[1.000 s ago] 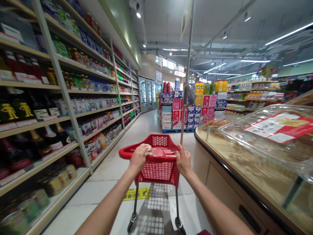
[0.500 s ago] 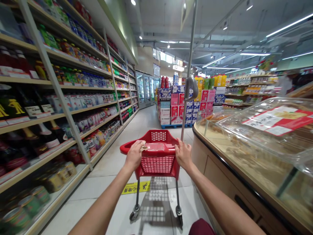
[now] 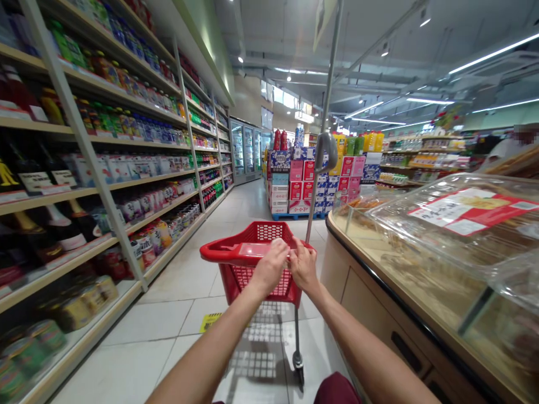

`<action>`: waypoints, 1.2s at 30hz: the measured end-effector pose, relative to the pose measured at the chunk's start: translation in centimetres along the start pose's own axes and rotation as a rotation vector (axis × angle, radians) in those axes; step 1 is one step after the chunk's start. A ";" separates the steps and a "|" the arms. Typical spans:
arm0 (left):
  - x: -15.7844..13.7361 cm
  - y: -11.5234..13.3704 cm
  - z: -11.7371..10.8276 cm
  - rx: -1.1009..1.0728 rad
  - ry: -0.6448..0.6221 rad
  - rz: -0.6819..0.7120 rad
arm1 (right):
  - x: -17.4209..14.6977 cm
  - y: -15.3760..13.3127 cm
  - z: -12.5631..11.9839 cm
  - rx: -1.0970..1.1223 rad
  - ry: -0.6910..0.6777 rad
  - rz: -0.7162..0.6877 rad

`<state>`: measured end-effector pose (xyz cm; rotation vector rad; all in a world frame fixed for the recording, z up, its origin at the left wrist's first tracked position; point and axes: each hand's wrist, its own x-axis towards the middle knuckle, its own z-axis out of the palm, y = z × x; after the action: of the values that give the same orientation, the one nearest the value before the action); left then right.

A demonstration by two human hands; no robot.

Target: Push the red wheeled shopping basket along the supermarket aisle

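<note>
One red cart [image 3: 246, 257], lengthwise, front away

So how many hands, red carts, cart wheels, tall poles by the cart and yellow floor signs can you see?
Hands: 2, the left hand and right hand
Red cart: 1
Cart wheel: 1 showing
Tall pole: 1
Yellow floor sign: 1, partly hidden
Total: 6

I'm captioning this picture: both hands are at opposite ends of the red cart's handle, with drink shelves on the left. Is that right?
Not opposite ends: the head view shows the left hand and right hand close together near the right end of the red cart's handle. Drink shelves are on the left.
</note>
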<state>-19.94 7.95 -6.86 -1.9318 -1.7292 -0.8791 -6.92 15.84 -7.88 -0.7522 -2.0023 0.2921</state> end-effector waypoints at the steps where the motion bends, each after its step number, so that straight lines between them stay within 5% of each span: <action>1: 0.2 0.5 0.4 -0.014 -0.028 0.058 | 0.0 -0.2 0.0 0.014 -0.011 -0.011; 3: 0.0 -0.1 -0.2 -0.005 -0.039 0.055 | 0.0 -0.2 -0.2 0.044 -0.016 -0.016; 8: -1.9 -4.4 -3.6 0.111 0.071 -0.285 | 0.1 -0.2 -0.5 0.096 -0.006 0.022; 13: 0.0 -0.7 -0.9 0.028 -0.025 0.036 | -0.3 -0.8 0.4 0.094 -0.014 -0.016; 15: -0.1 -1.0 -1.1 0.015 -0.041 0.059 | -0.2 -0.5 0.4 0.099 0.001 -0.023; 20: -1.9 -5.7 -4.4 0.104 0.036 -0.330 | 0.0 0.5 0.0 0.110 0.047 -0.011; 27: 0.6 -0.7 -1.1 0.085 -0.035 -0.036 | 0.2 0.2 1.0 0.149 0.013 -0.063; 32: -1.7 -4.0 -4.1 0.137 0.028 -0.232 | 0.8 1.1 0.8 0.095 0.041 -0.036; 36: -0.9 -1.1 -2.1 0.080 0.029 -0.174 | 0.6 0.5 1.1 0.042 -0.008 -0.039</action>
<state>-21.49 6.11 -6.07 -1.7293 -1.9078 -0.8790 -7.86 16.66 -8.29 -0.6860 -2.0099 0.3133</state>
